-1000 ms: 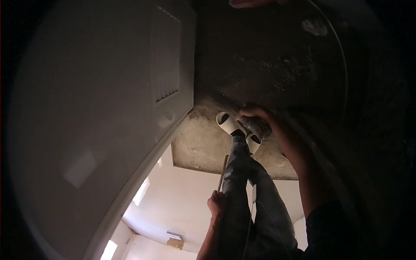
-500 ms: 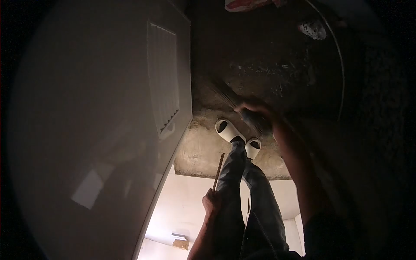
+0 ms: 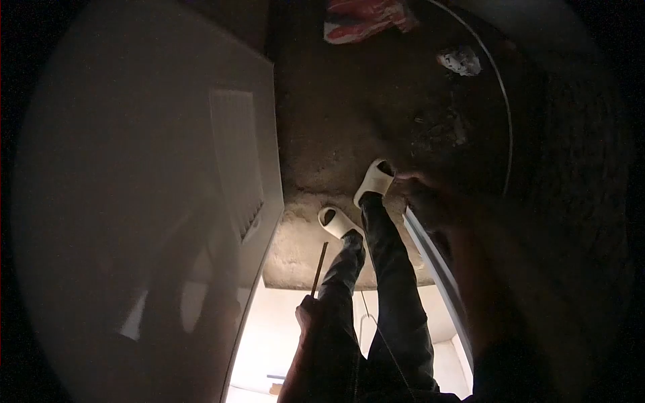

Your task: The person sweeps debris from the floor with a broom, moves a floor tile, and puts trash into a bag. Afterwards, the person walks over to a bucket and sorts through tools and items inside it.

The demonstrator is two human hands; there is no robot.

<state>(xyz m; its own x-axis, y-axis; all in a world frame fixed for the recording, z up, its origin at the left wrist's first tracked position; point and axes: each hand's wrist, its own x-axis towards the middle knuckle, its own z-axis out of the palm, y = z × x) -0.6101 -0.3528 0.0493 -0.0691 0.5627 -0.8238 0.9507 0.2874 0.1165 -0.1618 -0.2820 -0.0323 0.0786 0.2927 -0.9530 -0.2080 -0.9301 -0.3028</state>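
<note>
My left hand [image 3: 308, 313] is closed around a thin, straight, dark stick [image 3: 320, 270], which points away from me beside my left leg. My right hand [image 3: 427, 195] lies in deep shadow to the right of my forward foot. One finger shows faintly near the pale slipper [image 3: 373, 183], while the rest of the hand blends with something dark that I cannot make out. The other pale slipper [image 3: 338, 221] is just beyond the tip of the stick.
A light door [image 3: 168, 168] with a louvred vent [image 3: 235, 144] stands along the left. A pale frame edge [image 3: 437, 262] runs at right. On the dirty floor [image 3: 349, 101] lie a red-and-white bag [image 3: 366, 20], a crumpled wrapper [image 3: 460, 62] and a curved hose [image 3: 502, 87].
My right foot has stepped forward past the threshold. The right hand has moved back right into shadow; its long dark tool no longer shows clearly. My left hand keeps the stick.
</note>
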